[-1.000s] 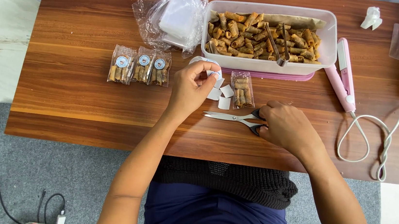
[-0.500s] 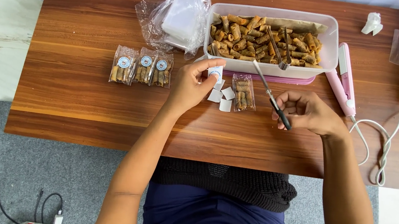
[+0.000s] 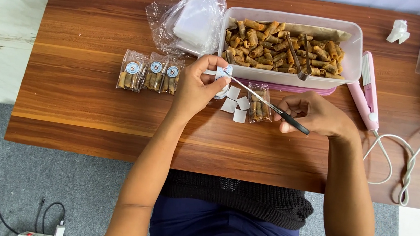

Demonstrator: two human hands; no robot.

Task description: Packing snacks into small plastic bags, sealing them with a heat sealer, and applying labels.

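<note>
My left hand (image 3: 198, 87) holds a roll of round stickers (image 3: 222, 74) just in front of the white tub. In my right hand (image 3: 318, 114) are black-handled scissors (image 3: 271, 107), their blades reaching left to the sticker strip. Under the blades lie a small clear bag of rolled snacks (image 3: 259, 103) and a few white paper squares (image 3: 236, 104). Three sealed snack bags with round labels (image 3: 150, 73) lie in a row to the left of my left hand.
A white tub (image 3: 356, 51) full of rolled snacks with metal tongs (image 3: 298, 57) stands at the back on the wooden table (image 3: 79, 90). A pile of clear plastic bags (image 3: 189, 18) lies to the tub's left. A pink heat sealer (image 3: 369, 92) with a white cord (image 3: 411, 163) lies at the right.
My right hand picked the scissors up off the table and brought their blades to the sticker roll. My left hand stayed near the tub, holding the roll.
</note>
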